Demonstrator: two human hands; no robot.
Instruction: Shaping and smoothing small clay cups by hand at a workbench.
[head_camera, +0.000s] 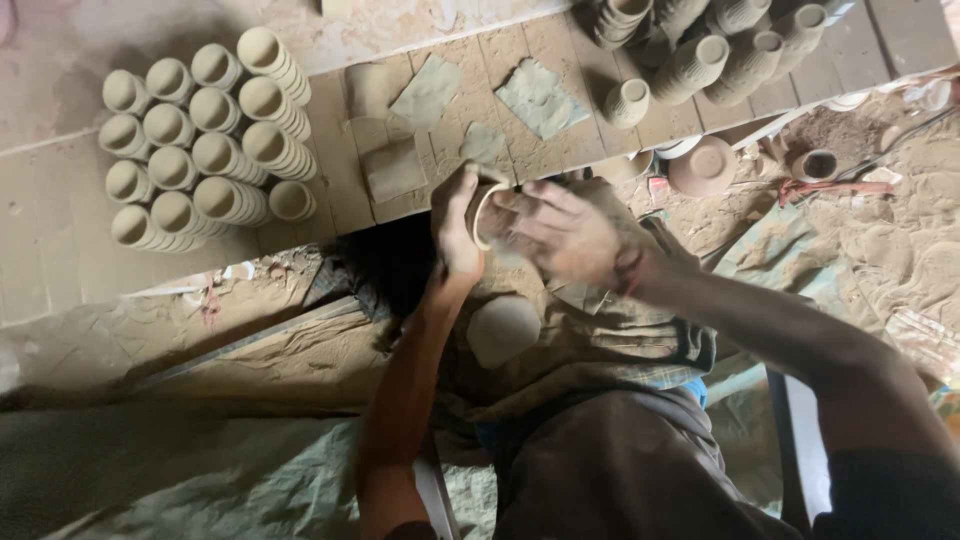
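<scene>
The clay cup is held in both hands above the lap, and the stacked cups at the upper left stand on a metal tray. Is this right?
Not quite. The head view shows the clay cup between the left hand and the right hand, but the stacked cups lie on a brick-paved floor, not a metal tray.

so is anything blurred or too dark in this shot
Head view: the right hand is smeared by motion blur; the left hand and the clay cup it holds are a little soft. The stacked cups on the boards are sharp and evenly lit. The bottom edge and the gap under the boards fall into deep shadow.
</scene>
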